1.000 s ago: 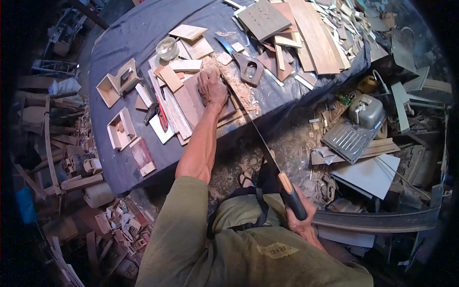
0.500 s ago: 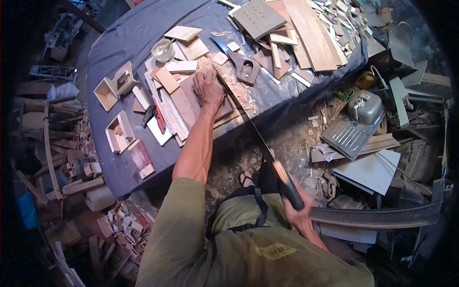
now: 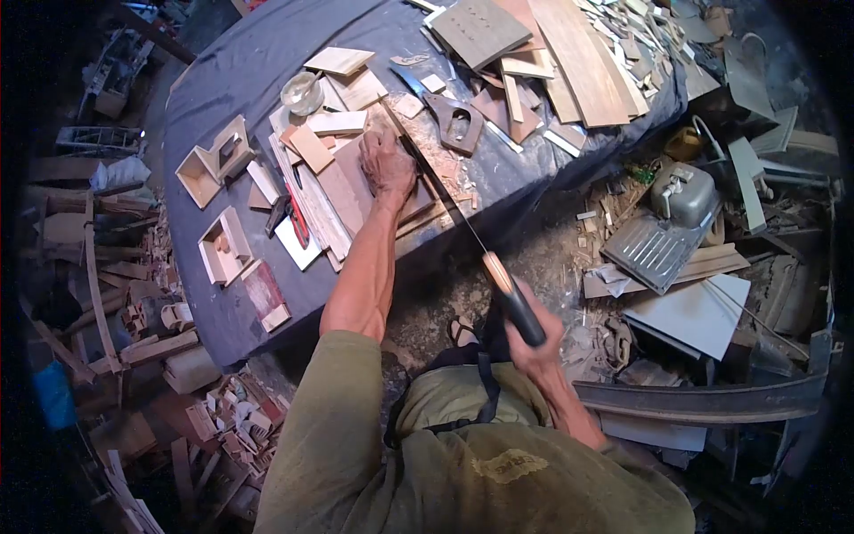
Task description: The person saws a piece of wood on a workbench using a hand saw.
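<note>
My right hand (image 3: 536,334) is closed around the dark handle of a handsaw (image 3: 447,198), which has a pale, shiny section at its front. The long narrow blade slants up and left over the table's front edge, and its far part lies just right of my left hand (image 3: 389,165). That hand bears down on a brown wooden board (image 3: 350,183), its fingers bent and pressed against the wood by the blade. Whether the teeth are in the wood is hidden. Sawdust (image 3: 433,147) is scattered beside the blade.
A second saw (image 3: 455,125) lies right of the blade on the cloth-covered table (image 3: 200,294). Small wooden boxes (image 3: 224,245), a red-handled tool (image 3: 297,222) and a glass jar (image 3: 302,93) are to the left. A metal sink (image 3: 648,254) and scrap wood lie on the floor.
My right hand has pushed the saw forward, up and left, so its handle is closer to the table. My left hand stays on the board.
</note>
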`<action>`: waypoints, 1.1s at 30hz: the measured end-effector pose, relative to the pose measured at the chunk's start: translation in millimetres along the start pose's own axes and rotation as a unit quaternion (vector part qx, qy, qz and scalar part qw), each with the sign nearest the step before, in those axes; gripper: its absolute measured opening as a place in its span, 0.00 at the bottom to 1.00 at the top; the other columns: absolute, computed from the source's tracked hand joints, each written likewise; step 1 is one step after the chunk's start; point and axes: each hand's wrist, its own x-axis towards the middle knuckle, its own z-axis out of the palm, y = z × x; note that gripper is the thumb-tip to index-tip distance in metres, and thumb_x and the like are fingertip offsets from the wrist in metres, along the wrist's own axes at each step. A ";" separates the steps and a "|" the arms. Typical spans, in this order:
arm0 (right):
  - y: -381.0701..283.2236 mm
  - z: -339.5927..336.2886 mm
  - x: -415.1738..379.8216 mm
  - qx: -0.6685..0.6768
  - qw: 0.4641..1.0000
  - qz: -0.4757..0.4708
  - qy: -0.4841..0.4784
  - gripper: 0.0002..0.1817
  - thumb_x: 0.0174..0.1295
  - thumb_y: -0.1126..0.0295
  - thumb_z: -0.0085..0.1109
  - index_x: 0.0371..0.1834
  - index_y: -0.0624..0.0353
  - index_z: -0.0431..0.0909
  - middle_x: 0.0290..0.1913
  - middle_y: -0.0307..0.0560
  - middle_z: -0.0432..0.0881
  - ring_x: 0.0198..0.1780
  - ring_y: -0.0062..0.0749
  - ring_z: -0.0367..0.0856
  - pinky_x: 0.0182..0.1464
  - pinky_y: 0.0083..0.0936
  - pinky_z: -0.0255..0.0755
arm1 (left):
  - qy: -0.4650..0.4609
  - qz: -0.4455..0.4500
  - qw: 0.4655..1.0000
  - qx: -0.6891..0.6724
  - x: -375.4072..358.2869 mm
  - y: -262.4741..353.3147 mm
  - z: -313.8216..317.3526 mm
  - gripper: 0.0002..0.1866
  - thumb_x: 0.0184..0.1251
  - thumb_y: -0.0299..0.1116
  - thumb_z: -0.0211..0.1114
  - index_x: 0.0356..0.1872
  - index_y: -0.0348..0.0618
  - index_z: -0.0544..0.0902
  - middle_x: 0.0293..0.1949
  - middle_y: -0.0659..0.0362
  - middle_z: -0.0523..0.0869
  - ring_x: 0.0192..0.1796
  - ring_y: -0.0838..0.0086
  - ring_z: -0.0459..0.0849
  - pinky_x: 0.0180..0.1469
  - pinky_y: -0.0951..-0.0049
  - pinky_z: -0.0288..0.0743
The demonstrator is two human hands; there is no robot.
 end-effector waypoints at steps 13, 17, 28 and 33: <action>19.1 -20.6 -50.9 -0.014 0.999 0.020 0.024 0.33 0.55 0.82 0.63 0.69 0.60 0.77 0.45 0.56 0.89 0.40 0.25 0.87 0.45 0.24 0.78 | 0.014 0.019 1.000 0.019 -1.9 -2.7 4.6 0.10 0.60 0.27 0.61 0.43 0.42 0.82 0.44 0.47 0.79 0.51 0.48 0.78 0.52 0.48 0.74; -1.7 -24.9 -43.2 -0.011 1.000 0.020 0.014 0.34 0.52 0.82 0.63 0.68 0.62 0.77 0.40 0.51 0.88 0.37 0.25 0.85 0.44 0.24 0.77 | 0.016 0.020 0.999 0.021 0.1 -2.9 5.3 0.08 0.61 0.27 0.60 0.41 0.42 0.81 0.44 0.46 0.79 0.51 0.47 0.78 0.51 0.48 0.74; -6.8 -8.8 -14.3 -0.010 0.999 -0.040 0.027 0.34 0.55 0.81 0.62 0.71 0.59 0.75 0.38 0.52 0.87 0.32 0.26 0.85 0.38 0.23 0.77 | 0.011 0.023 1.000 -0.006 -1.7 -5.4 6.0 0.08 0.60 0.26 0.60 0.39 0.40 0.83 0.45 0.46 0.81 0.51 0.47 0.79 0.52 0.48 0.75; -1.9 -6.1 -6.8 -0.003 1.000 -0.012 -0.001 0.33 0.56 0.81 0.62 0.69 0.61 0.75 0.37 0.51 0.86 0.32 0.26 0.84 0.37 0.23 0.76 | 0.003 0.010 1.000 0.015 -5.0 -3.9 6.9 0.09 0.59 0.25 0.60 0.40 0.41 0.83 0.44 0.46 0.80 0.51 0.47 0.79 0.52 0.49 0.75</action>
